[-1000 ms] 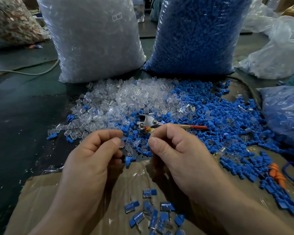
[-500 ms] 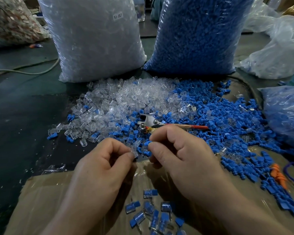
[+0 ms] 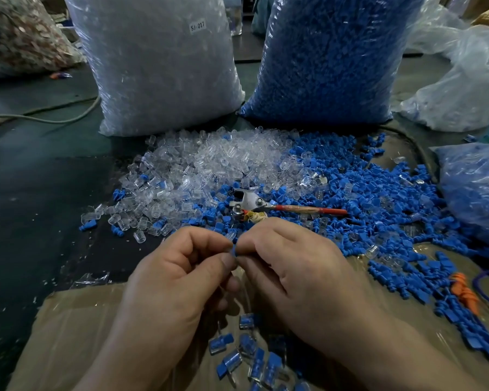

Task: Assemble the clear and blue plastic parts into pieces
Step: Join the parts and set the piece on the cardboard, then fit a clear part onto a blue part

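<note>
A red-handled cutter (image 3: 254, 203) lies flat, its handle pointing right. Far to its left a pale cable (image 3: 54, 115) runs over the dark table (image 3: 26, 221), and beyond the cable sits a bag of brownish scrap (image 3: 20, 38). Far right of the cutter and farther back are crumpled clear bags (image 3: 463, 80). Nearer than the cutter lies cardboard (image 3: 76, 334), with an orange plug (image 3: 463, 294) at its right.

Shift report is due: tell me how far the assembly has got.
Done: a small cluster of assembled pieces on the cardboard. In hand: left hand and right hand pinch a clear part and a blue part together. Remaining: large loose clear pile and blue pile, plus the full clear bag and blue bag behind.
</note>
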Available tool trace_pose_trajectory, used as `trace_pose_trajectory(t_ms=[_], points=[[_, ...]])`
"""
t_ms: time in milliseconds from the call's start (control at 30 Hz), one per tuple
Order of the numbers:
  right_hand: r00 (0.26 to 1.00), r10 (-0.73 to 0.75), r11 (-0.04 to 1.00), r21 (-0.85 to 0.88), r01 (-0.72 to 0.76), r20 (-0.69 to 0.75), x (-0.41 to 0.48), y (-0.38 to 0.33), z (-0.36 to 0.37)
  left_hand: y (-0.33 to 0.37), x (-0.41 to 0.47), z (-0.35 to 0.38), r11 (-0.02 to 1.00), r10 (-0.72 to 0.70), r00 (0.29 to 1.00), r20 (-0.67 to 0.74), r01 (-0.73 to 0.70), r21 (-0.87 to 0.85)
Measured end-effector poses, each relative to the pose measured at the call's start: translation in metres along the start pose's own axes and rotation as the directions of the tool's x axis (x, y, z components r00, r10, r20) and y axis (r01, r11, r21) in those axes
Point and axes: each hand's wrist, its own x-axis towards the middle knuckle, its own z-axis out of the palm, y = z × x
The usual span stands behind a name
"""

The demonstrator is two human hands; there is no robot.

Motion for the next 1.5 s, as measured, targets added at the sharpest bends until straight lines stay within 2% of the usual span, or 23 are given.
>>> trace_pose_trajectory(t_ms=[100,267,333,400,467,533,633,867,1000,1100,1200,1333,1500], points=[[1.0,0.023,1.0,-0.005,-0.023,0.001,-0.001,0.001,0.001,-0.004,0.0,0.0,1.0,-0.001,1.0,0.019,0.002,-0.022],[0.999,0.02,0.993,-0.12,-0.014,0.05,-0.001,-0.001,0.004,-0.014,0.003,-0.001,0.974,0.076,0.996,-0.043,-0.065,0.219],[0.999,0.038,0.975,-0.219,-0.034,0.012,0.001,0.003,0.003,-0.014,0.004,-0.003,0.975,0.072,0.995,-0.074,-0.055,0.216],[0.987,0.161,0.927,-0.339,-0.157,-0.016,0.004,0.013,-0.002,-0.012,0.004,-0.005,0.976,0.064,0.994,-0.091,-0.044,0.214],[0.946,0.324,0.85,-0.443,-0.283,0.017,0.005,0.03,-0.008,-0.011,0.004,-0.005,0.976,0.058,0.994,-0.095,-0.036,0.214],[0.905,0.421,0.783,-0.531,-0.324,0.068,0.006,0.045,-0.011,-0.009,0.004,-0.006,0.98,0.035,0.995,-0.097,-0.015,0.197],[0.896,0.436,0.758,-0.571,-0.315,0.085,0.009,0.053,-0.009,-0.007,0.005,-0.006,0.976,0.021,0.996,-0.083,-0.002,0.217],[0.937,0.349,0.812,-0.51,-0.283,0.036,0.019,0.053,-0.011,-0.01,0.007,-0.006,0.981,0.012,0.997,-0.082,0.004,0.196],[0.949,0.284,0.848,-0.426,-0.314,-0.135,0.016,0.048,-0.017,-0.009,0.011,-0.01,0.989,0.034,0.993,-0.117,-0.016,0.146],[0.941,0.263,0.915,-0.253,-0.314,-0.214,0.009,0.039,-0.025,-0.012,0.013,-0.014,0.994,0.06,0.987,-0.15,-0.045,0.097],[0.973,0.211,0.94,-0.255,-0.227,-0.088,0.004,0.03,-0.028,-0.011,0.014,-0.015,0.999,0.033,0.985,-0.169,-0.033,0.002],[0.984,0.149,0.95,-0.291,-0.116,0.096,0.002,0.029,-0.03,-0.009,0.016,-0.018,0.995,0.095,0.98,-0.178,-0.099,-0.016],[0.984,0.111,0.966,-0.248,-0.074,0.136,0.002,0.029,-0.032,-0.004,0.013,-0.017,0.986,0.121,0.983,-0.138,-0.135,-0.095]])
